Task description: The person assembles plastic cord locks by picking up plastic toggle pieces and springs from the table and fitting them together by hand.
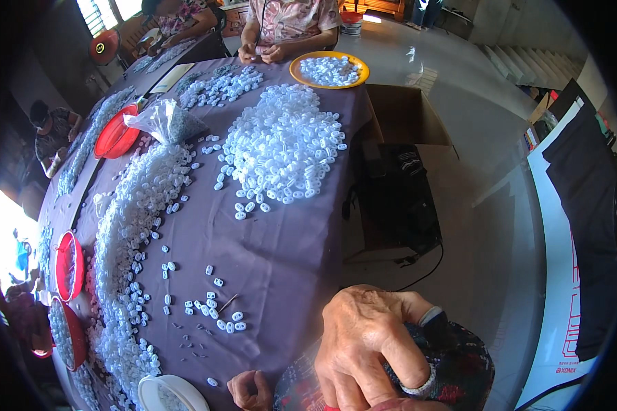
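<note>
My right hand [367, 342] is large and close at the bottom, back of the hand up, its fingers bent downward over my dark patterned clothing [463, 363]. Its fingertips run out of the picture, so whatever they hold is hidden. At the table's near edge my left hand [250, 390] is closed, fingers curled; I cannot make out anything in it. A single small white oval piece [212, 381] lies just beside it. Farther up is a loose group of white two-holed plastic pieces [226, 325], with tiny dark slivers [199, 354] and a thin brownish stick [228, 302] near them.
A big heap of white pieces [284, 144] covers the far table; a long ridge [127, 253] runs along the left. Red baskets [116, 130], a white tub [147, 392] and a yellow-rimmed tray [362, 81] stand around. Right are a cardboard box [428, 137] and black case [408, 198]. Several people sit nearby.
</note>
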`<state>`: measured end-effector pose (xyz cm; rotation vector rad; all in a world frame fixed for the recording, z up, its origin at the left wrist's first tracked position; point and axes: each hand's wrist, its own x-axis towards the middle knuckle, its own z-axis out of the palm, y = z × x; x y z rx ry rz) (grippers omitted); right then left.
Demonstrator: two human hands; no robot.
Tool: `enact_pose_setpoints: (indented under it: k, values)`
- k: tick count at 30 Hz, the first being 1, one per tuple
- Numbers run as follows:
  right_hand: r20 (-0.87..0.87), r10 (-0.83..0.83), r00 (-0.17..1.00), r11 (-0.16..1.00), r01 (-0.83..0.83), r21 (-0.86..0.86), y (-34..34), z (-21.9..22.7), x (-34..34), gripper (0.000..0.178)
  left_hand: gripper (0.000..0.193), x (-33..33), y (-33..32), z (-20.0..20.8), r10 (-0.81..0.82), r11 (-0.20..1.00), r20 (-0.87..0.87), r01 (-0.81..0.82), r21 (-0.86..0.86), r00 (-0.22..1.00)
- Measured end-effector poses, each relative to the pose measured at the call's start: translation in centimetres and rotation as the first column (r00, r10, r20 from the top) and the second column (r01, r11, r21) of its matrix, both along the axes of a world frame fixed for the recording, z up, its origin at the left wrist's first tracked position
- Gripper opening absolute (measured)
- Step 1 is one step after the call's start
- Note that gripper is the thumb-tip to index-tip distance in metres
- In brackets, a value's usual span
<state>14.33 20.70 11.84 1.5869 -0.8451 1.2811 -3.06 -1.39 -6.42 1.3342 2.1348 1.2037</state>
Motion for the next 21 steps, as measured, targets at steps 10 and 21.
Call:
enact_pose_setpoints:
  k: [10,21]
  values:
    - [0.466,0.232,0.854,0.889,-0.380,0.255,1.5,0.2,0.0,0.043,0.012,2.9,0.4,3.0,0.206,0.977,-0.150,-0.195,0.085,0.967]
    - [0.376,0.071,0.924,0.997,-0.078,0.004,4.3,2.3,3.0,0.021,0.014,3.1,2.4,4.7,0.114,0.990,-0.155,-0.099,0.097,0.981]
